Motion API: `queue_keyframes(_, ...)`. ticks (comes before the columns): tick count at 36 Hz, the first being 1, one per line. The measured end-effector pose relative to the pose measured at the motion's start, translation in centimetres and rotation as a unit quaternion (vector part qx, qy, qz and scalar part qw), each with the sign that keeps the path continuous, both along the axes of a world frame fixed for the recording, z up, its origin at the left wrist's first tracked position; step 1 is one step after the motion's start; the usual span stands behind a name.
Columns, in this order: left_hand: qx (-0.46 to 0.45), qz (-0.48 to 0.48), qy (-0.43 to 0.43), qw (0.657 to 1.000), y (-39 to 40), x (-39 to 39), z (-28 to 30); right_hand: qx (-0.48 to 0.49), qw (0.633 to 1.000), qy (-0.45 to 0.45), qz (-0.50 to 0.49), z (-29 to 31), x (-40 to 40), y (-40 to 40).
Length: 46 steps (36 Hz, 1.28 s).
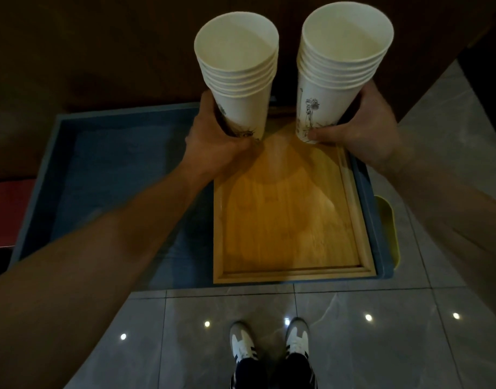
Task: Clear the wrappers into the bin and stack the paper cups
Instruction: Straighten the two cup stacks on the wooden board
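I hold two stacks of white paper cups upright above a wooden tray (pixel 286 220). My left hand (pixel 213 138) grips the base of the left cup stack (pixel 238 74), which is made of several nested cups. My right hand (pixel 364 127) grips the base of the right cup stack (pixel 342 66), also several nested cups, with a faint flower print on its side. The two stacks stand apart, side by side, mouths open toward me. No wrappers are visible.
The wooden tray lies on a low blue table (pixel 114 169) with a raised rim. A yellow bin (pixel 387 228) shows at the table's right edge. Grey tiled floor (pixel 381 332) and my shoes (pixel 269 343) are below. Dark wood wall behind.
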<state>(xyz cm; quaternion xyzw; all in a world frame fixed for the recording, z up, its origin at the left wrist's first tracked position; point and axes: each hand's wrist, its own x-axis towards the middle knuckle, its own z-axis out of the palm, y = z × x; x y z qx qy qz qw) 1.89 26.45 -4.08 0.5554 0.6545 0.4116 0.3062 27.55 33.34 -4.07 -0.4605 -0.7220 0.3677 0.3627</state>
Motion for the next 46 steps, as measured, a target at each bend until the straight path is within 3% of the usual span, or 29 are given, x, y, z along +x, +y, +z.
queue_keyframes(16, -0.032, 0.006, 0.042, 0.999, -0.7, -1.3, 1.1, 0.005, 0.998, -0.060, 0.018, 0.1, 0.3, 1.0)
queue_keyframes(34, -0.033, -0.025, 0.018, 0.999, -0.9, -1.4, 1.2, -0.025, 0.993, -0.109, 0.029, 1.4, 0.9, 1.0)
queue_keyframes(38, -0.021, -0.028, 0.005, 0.999, -1.3, -2.0, 1.3, -0.071, 0.993, -0.088, 0.039, 2.1, 2.0, 0.9)
queue_keyframes(46, 0.014, -0.081, -0.037, 0.996, -1.1, -2.9, 3.5, -0.139, 0.988, 0.047, 0.037, 4.2, 2.3, 0.6)
